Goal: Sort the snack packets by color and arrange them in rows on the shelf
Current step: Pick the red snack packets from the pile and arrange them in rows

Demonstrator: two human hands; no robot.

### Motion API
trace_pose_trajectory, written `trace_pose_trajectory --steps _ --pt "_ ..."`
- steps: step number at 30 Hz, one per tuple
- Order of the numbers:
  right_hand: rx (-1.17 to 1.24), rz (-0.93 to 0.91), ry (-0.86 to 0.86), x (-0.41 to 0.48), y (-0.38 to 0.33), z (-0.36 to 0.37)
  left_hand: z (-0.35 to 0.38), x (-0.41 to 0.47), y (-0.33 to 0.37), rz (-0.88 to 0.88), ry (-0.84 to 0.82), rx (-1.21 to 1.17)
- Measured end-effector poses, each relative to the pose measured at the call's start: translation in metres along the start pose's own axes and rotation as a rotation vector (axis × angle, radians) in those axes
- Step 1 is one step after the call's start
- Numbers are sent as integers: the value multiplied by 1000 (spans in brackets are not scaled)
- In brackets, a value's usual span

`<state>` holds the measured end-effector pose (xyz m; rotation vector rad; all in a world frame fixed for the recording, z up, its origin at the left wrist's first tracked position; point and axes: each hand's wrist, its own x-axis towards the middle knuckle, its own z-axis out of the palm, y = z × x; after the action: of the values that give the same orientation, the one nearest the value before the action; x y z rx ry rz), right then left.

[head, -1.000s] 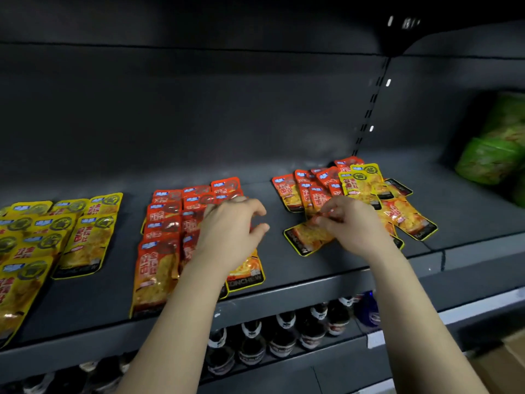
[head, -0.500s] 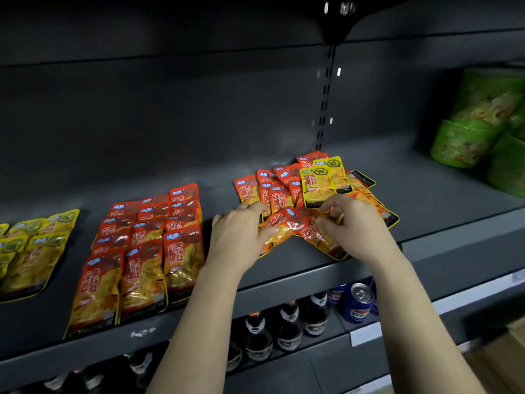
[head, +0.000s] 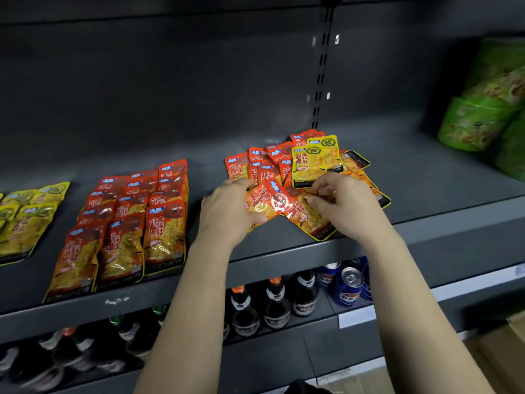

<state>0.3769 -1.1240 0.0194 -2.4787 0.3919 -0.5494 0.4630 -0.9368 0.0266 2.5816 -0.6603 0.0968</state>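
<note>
On the dark shelf (head: 443,177) lies a mixed pile of red and yellow snack packets (head: 287,163) at centre right. My left hand (head: 227,209) grips a red packet (head: 265,201) at the pile's front, thumb under its lower edge. My right hand (head: 341,206) pinches another red packet (head: 305,217) that lies at the shelf's front edge. A yellow packet (head: 314,160) lies on top of the pile just behind my right hand. Sorted red packets (head: 136,223) stand in rows at centre left, and yellow rows (head: 25,214) lie at the far left.
Green bags (head: 488,109) are stacked at the shelf's right end. A slotted upright (head: 321,69) runs up the back wall behind the pile. On the shelf below stand dark bottles (head: 272,305) and blue cans (head: 349,285). Bare shelf lies between the pile and the green bags.
The view has swung right, so the sorted rows sit further left. My left hand moved from the red rows to the mixed pile and took hold of a red packet; my right hand stayed at the pile.
</note>
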Motion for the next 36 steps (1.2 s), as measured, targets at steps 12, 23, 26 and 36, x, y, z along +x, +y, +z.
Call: trace_pose_trajectory --steps 12,23,26,36 --pt "532 -24 -49 -3 -7 -7 11 -11 30 -49 259 -894" --pt "1046 -1 -164 -7 0 -13 37 -21 62 25 141 -1111" --pt "1073 35 -140 -8 6 -15 36 -20 62 18 97 -1064" --pt "988 105 -55 -3 26 -28 39 -9 45 -178 194 23"
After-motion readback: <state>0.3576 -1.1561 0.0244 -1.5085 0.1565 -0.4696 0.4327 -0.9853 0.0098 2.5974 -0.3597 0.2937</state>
